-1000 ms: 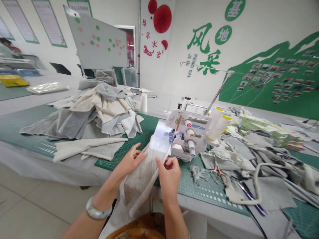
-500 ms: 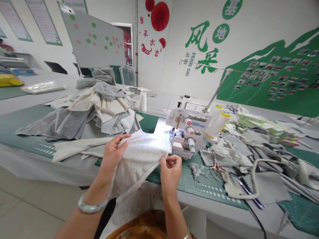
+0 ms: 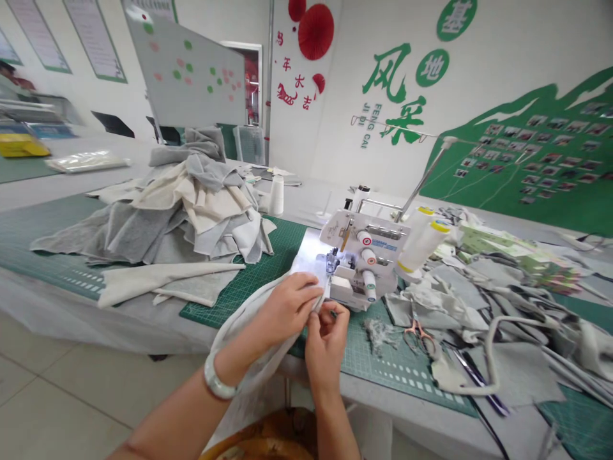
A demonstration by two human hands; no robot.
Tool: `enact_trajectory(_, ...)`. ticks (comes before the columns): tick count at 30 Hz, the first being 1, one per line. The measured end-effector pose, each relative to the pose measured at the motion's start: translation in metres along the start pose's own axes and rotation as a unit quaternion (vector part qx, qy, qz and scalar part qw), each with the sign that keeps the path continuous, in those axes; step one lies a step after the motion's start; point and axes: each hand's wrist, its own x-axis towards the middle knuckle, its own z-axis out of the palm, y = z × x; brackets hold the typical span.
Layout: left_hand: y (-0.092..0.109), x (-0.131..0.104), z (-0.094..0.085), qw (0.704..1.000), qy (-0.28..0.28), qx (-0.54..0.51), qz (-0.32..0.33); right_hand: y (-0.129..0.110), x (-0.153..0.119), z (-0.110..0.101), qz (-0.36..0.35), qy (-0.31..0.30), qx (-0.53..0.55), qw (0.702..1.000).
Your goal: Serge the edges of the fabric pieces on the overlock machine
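A white overlock sewing machine (image 3: 364, 259) stands on a green cutting mat, its lamp lighting the needle area. Pale fabric (image 3: 239, 329) runs from under the presser foot back over the table's front edge, folded in layers. My left hand (image 3: 292, 306) lies over this fabric just before the foot, fingers closed on its edge. Right beside it, my right hand (image 3: 328, 329) pinches the fabric's right edge between thumb and forefinger, the other fingers curled. Part of the fabric is hidden under my left hand and forearm.
Left of the machine rises a heap of grey and cream fabric pieces (image 3: 191, 198), with a white thread cone (image 3: 276, 196) behind. On the right lie scissors (image 3: 418, 329), lint (image 3: 380, 335), purple-handled tweezers (image 3: 481, 380) and fabric scraps (image 3: 520, 364). Yellow-rimmed thread cones (image 3: 426, 243) stand behind the machine.
My left hand has moved right, from the fabric's left side to its edge near the presser foot, beside my right hand. The fabric, spread before, is now gathered. My right hand stays pinching.
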Motion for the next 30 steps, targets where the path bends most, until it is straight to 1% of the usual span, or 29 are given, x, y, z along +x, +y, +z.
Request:
enact_trajectory(3, -0.004, 0.0, 0.0, 1.0, 0.0, 0.007, 0.002, 0.001, 0.004, -0.004, 0.011, -0.008, 0.038, 0.999)
enact_trajectory(6, -0.006, -0.002, -0.001, 1.0, -0.015, 0.023, 0.011, 0.001, 0.009, -0.009, 0.01, -0.002, 0.035, 0.999)
enact_trajectory(10, -0.006, -0.002, -0.004, 0.997, -0.053, 0.041, 0.03, -0.004, 0.015, -0.014, 0.03, -0.004, -0.031, 0.999)
enact_trajectory(14, -0.006, -0.001, -0.007, 0.995, -0.081, 0.046, 0.029, -0.008, 0.019, -0.013, 0.052, -0.003, -0.119, 0.991)
enact_trajectory(16, -0.004, 0.0, -0.009, 0.995, -0.087, 0.036, 0.023, -0.006, 0.02, -0.011, 0.039, 0.006, -0.161, 0.986)
enact_trajectory(18, -0.003, 0.001, -0.012, 0.995, -0.098, 0.024, 0.024, -0.001, 0.019, -0.01, 0.018, 0.01, -0.174, 0.985)
enact_trajectory(21, -0.001, 0.002, -0.015, 0.994, -0.102, 0.013, 0.025, 0.004, 0.015, -0.009, -0.004, 0.02, -0.144, 0.989)
enact_trajectory(24, -0.002, 0.003, -0.016, 0.996, -0.092, -0.008, 0.019, 0.006, 0.009, -0.011, 0.003, 0.024, -0.095, 0.995)
enact_trajectory(27, -0.003, 0.002, -0.014, 0.997, -0.06, -0.043, 0.014, 0.005, 0.004, -0.011, 0.023, 0.006, -0.046, 0.999)
enact_trajectory(30, -0.001, 0.002, -0.01, 0.999, -0.028, -0.035, -0.001, 0.005, 0.002, -0.011, 0.022, -0.003, -0.019, 1.0)
